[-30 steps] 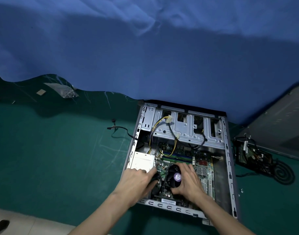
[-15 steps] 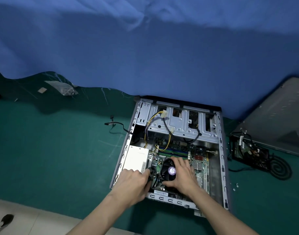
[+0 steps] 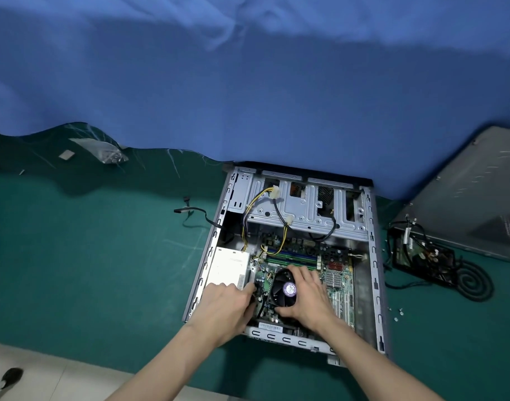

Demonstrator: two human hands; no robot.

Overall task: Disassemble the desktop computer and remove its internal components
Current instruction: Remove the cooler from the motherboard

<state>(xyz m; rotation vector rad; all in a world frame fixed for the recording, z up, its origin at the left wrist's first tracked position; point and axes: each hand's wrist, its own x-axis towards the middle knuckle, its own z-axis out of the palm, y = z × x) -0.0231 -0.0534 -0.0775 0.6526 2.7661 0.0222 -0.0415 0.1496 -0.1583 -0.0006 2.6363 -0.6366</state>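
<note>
Green matting (image 3: 103, 270) carries the open computer case (image 3: 374, 256), which lies on its side against the hem of a blue cloth (image 3: 248, 96) hanging behind it. Inside, the CPU fan (image 3: 278, 286) sits on the motherboard (image 3: 339, 273). A white power supply (image 3: 229, 266) is just to its left and a bare metal drive cage (image 3: 300, 215), crossed by yellow and black wires, lies beyond it.

The right hand (image 3: 309, 296) grips the fan, fingers curled over its far and right edges and thumb at the near edge. The left hand (image 3: 227, 305) reaches in between the power supply and the fan. Its fingers bend downward and the tips are hidden, so it cannot be told whether they hold anything.

Right of the case lie a removed part tangled in wires (image 3: 421, 256), a coiled black cable (image 3: 476, 282) and a few loose screws (image 3: 398, 314). A grey side panel (image 3: 474, 192) is cut off by the frame edge. A black lead (image 3: 196, 217) trails out of the case's left wall, and a crumpled plastic bag (image 3: 103, 151) lies well away at the far left.
</note>
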